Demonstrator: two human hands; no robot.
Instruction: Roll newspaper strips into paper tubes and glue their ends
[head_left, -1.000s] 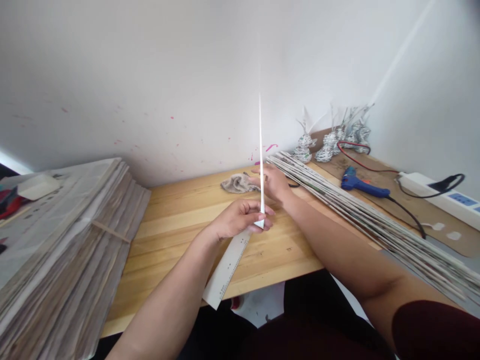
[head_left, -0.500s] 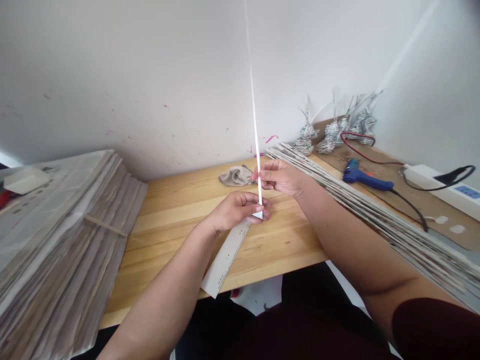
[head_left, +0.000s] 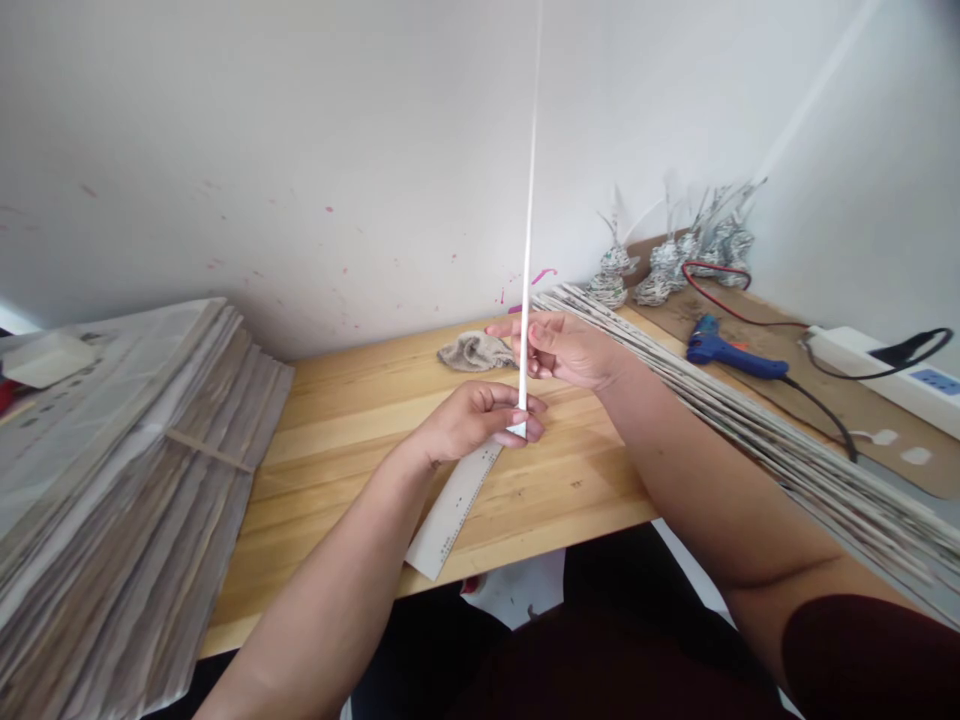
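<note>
A long, thin white paper stick [head_left: 529, 230] stands nearly upright above the table. Its lower end is pinched between the thumb and fingers of my left hand [head_left: 484, 415]. My right hand [head_left: 562, 347] is just above, beside the stick, its index finger stretched out behind it and the fingers apart. Whether the right fingers touch the stick is hard to tell. Below my left hand a white strip like a ruler [head_left: 456, 515] slants down to the table's front edge.
A tall stack of folded newspaper [head_left: 150, 480] fills the left side. A grey cloth [head_left: 476, 350] lies behind my hands. Thin paper rods [head_left: 720, 420] run along the right, beside a blue glue gun [head_left: 731, 355], a power strip [head_left: 885, 370] and woven figures [head_left: 664, 270].
The stick has tilted to the right at its upper part. My right hand's fingers have loosened from the stick and spread. My left hand has barely moved.
</note>
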